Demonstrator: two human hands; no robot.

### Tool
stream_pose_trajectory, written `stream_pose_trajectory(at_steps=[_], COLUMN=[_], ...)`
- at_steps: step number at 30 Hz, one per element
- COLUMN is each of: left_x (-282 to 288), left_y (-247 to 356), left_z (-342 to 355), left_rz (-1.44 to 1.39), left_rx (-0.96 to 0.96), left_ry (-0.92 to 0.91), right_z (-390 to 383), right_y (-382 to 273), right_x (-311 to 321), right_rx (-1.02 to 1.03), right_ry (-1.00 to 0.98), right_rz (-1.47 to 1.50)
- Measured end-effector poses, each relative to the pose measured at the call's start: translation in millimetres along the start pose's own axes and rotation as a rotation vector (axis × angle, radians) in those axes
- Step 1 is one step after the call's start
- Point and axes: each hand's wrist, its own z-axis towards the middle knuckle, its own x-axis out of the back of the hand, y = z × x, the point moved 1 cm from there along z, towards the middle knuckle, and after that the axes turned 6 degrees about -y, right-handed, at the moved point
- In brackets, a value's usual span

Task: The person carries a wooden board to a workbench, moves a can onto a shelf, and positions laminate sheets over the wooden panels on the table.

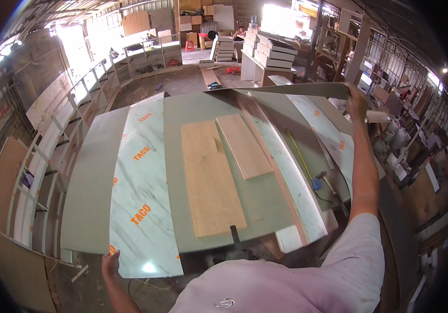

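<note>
At the near left corner of a long white marble-patterned laminate strip (143, 182), my left hand (111, 263) has its fingers closed on the edge. My right arm reaches far out to the right, where my right hand (357, 103) grips the end of a thin dark brown sheet (307, 89) with a raised edge. Between my hands, a wide wood board (211, 177) and a shorter board (244, 146) lie on a large grey-green sheet (85, 193). Right of them lie a long pale strip (286, 167) and another marble-patterned strip (328, 130).
A tape measure (316, 183) with its yellow blade drawn out and a hammer (333, 183) lie toward the right. Open shelf frames (51, 182) line the left. Stacked white panels (271, 52) stand at the back; offcuts crowd the right. A person (239, 33) is far back.
</note>
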Motion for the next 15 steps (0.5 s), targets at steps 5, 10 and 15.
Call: stream_pose_trajectory(at_steps=[5, 10, 15], left_x=[27, 47, 43], left_y=[-92, -174, -238], left_z=[-77, -154, -244], left_rz=[0.123, 0.214, -0.157], left_rx=[0.064, 0.123, 0.188], left_ry=[-0.115, -0.125, -0.120], right_z=[-99, -168, -227], right_y=[77, 148, 189], right_x=[130, 266, 368], right_rx=[-0.047, -0.206, -0.422], right_ry=[0.038, 0.015, -0.008], right_rz=[-0.166, -0.318, -0.334])
